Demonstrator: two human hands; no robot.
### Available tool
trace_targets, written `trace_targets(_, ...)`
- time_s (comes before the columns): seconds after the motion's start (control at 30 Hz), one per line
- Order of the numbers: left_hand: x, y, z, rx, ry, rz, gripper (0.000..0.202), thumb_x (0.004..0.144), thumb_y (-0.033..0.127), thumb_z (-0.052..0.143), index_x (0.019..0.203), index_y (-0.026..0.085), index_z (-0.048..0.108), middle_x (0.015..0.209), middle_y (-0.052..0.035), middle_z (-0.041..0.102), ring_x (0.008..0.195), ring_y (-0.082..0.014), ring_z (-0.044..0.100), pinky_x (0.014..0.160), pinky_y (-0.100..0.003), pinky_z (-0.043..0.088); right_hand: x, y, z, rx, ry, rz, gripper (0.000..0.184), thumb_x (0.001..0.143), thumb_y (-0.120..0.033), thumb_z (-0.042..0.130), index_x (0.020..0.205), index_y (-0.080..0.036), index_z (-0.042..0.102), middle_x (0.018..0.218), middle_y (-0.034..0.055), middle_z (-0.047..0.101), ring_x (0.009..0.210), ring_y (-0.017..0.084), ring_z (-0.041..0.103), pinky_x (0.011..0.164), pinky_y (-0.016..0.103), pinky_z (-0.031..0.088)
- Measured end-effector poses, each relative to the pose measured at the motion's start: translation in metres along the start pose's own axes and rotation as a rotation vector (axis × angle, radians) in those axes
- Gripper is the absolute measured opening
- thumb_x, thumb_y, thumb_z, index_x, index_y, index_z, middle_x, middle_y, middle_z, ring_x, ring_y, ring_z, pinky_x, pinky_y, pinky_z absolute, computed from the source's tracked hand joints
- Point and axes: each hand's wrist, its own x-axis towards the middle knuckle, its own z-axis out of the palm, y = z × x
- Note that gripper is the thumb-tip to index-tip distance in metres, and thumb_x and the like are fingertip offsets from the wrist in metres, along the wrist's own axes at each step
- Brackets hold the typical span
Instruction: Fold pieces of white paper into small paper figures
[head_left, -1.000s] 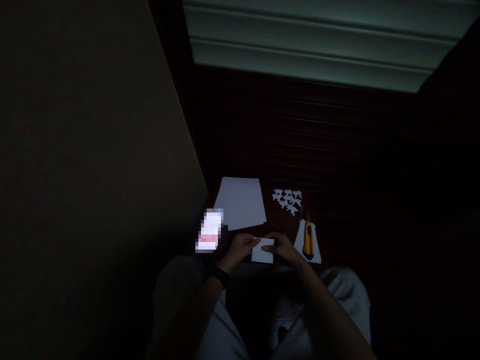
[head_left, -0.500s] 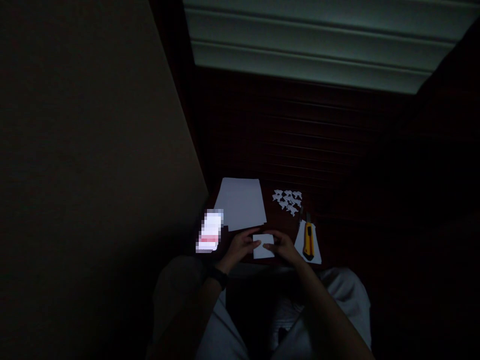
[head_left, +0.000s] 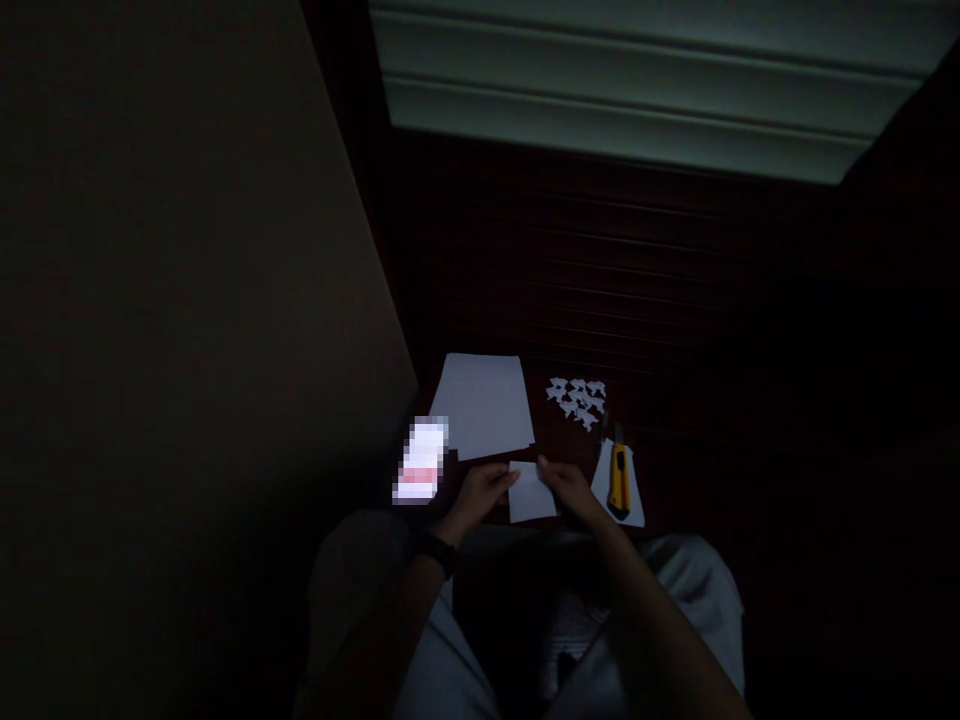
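Observation:
A small white piece of paper point(head_left: 532, 497) lies between my two hands near the front edge of the dark table, with a crease or fold close to its far edge. My left hand point(head_left: 481, 493) pinches its far left corner between thumb and fingers. At the far right corner, my right hand point(head_left: 568, 487) grips the same paper. A yellow and black utility knife point(head_left: 619, 482) rests to the right of my right hand, on top of some white paper pieces point(head_left: 636, 508).
A stack of white sheets point(head_left: 487, 405) lies at the back left. Beside it sit several small folded paper shapes point(head_left: 576, 400). A lit, pixelated screen point(head_left: 421, 460) is left of my left hand. A wall point(head_left: 225, 250) rises on the left, a slatted panel point(head_left: 585, 260) behind.
My hands have shifted to the paper's far corners, and the paper now shows a taller face with a crease near the top. The other things stay in place.

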Motion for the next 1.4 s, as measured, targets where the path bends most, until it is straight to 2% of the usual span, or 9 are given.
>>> trace_targets(0.23, -0.0031, 0.0036, -0.0008, -0.044, -0.017, 0.003, 0.039, 0.072, 0.044, 0.056, 0.093, 0.012, 0.064, 0.082, -0.0082, 0.067, 0.073, -0.0187, 0.061, 0.059, -0.026, 0.047, -0.0017, -0.0031, -0.0017, 0.000, -0.036, 0.031, 0.055, 0.074, -0.066, 0.033, 0.059, -0.017, 0.052, 0.037, -0.0027, 0.048, 0.027, 0.009, 0.040, 0.028, 0.019, 0.026)
trace_targets(0.53, -0.0049, 0.0033, -0.0036, -0.087, -0.103, 0.015, 0.039, 0.073, 0.041, 0.056, 0.093, 0.009, 0.063, 0.082, -0.0104, 0.067, 0.072, -0.0201, 0.061, 0.063, -0.028, 0.046, -0.0017, -0.0029, -0.0009, 0.106, -0.036, 0.033, 0.059, 0.074, -0.066, 0.034, 0.068, -0.013, 0.059, 0.056, 0.0050, 0.060, 0.046, 0.013, 0.056, 0.037, 0.021, 0.040)
trace_targets(0.77, -0.0018, -0.0005, -0.0034, -0.070, -0.121, 0.053, 0.034, 0.074, 0.039, 0.055, 0.089, 0.009, 0.064, 0.085, -0.0107, 0.067, 0.075, -0.0201, 0.061, 0.066, -0.028, 0.045, -0.0020, -0.0037, -0.0041, 0.099, -0.051, 0.012, 0.049, 0.072, -0.059, 0.045, 0.067, -0.013, 0.062, 0.059, 0.0034, 0.060, 0.048, 0.012, 0.053, 0.042, 0.021, 0.042)
trace_targets(1.17, 0.0002, -0.0023, -0.0033, 0.036, -0.047, 0.074, 0.035, 0.073, 0.040, 0.056, 0.088, 0.009, 0.065, 0.082, -0.0102, 0.068, 0.070, -0.0192, 0.061, 0.060, -0.026, 0.044, 0.0001, -0.0043, -0.0095, 0.150, -0.169, 0.092, 0.050, 0.070, -0.058, 0.050, 0.070, -0.010, 0.064, 0.061, 0.0063, 0.063, 0.051, 0.013, 0.056, 0.047, 0.023, 0.044)
trace_targets(1.4, 0.0003, -0.0021, -0.0014, 0.047, 0.023, 0.056, 0.037, 0.071, 0.043, 0.057, 0.085, 0.010, 0.066, 0.080, -0.0093, 0.068, 0.068, -0.0184, 0.060, 0.058, -0.025, 0.043, -0.0013, -0.0040, -0.0074, 0.089, -0.208, 0.062, 0.052, 0.069, -0.060, 0.049, 0.071, -0.011, 0.063, 0.060, 0.0050, 0.063, 0.050, 0.013, 0.057, 0.048, 0.022, 0.043)
